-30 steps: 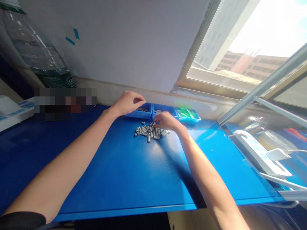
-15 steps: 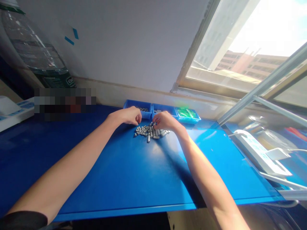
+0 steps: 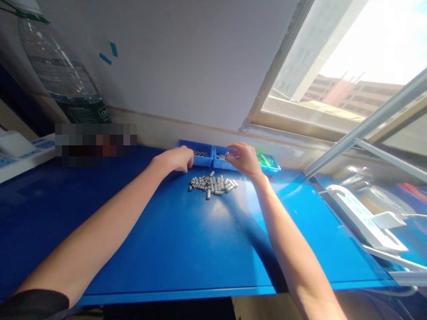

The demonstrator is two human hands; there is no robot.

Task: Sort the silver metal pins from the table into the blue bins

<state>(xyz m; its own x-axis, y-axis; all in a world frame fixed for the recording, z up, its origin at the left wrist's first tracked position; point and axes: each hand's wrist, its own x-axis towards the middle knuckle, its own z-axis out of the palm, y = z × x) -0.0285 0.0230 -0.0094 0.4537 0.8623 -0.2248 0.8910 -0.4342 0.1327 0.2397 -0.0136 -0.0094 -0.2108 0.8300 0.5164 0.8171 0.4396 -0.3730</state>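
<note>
The landmark is the pile of small metal pieces, which lies on the blue tabletop. In front of the pile, a wide stretch of this surface reaches to the near edge, and to the left of it the surface also extends far. The right forearm and its dark shadow cross the part to the right of the pile.

Just behind the pile, three blue bins stand in a row: the left bin contains small dark pieces, the middle bin a few greyish ones, and the right bin green plastic. Behind them the wall limits the room. Well to the right of the pile are a metal rack bar and a white power strip; far to the left, behind, is a large clear bottle.

The left hand is left of the pile and slightly behind, by the left bin, its fingers bent downward; I cannot tell if they pinch something. The right hand is behind the pile to the right, over the middle bin, with thumb and fingers curved toward each other. Whether a piece is between their tips, I cannot tell.
</note>
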